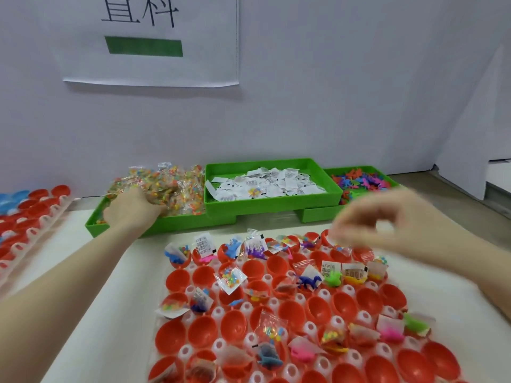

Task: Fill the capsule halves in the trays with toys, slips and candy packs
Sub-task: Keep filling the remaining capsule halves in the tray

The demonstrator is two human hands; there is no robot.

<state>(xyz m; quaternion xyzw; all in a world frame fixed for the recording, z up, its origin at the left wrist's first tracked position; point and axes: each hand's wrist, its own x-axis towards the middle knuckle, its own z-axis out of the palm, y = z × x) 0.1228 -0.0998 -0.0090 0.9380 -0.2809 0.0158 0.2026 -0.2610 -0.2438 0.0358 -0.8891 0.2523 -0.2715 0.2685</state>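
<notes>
Left hand (pixel 132 208): fingers buried in candy packs (pixel 163 186), grip unclear; right hand (pixel 387 219), blurred, pinch unclear, above red capsule halves (pixel 293 310)

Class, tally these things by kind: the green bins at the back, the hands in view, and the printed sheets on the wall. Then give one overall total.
Green bins: 3 (candy pack bin, slip bin, toy bin)
Hands: 2 (left hand, right hand)
Wall sheet: 1
Total: 6
</notes>
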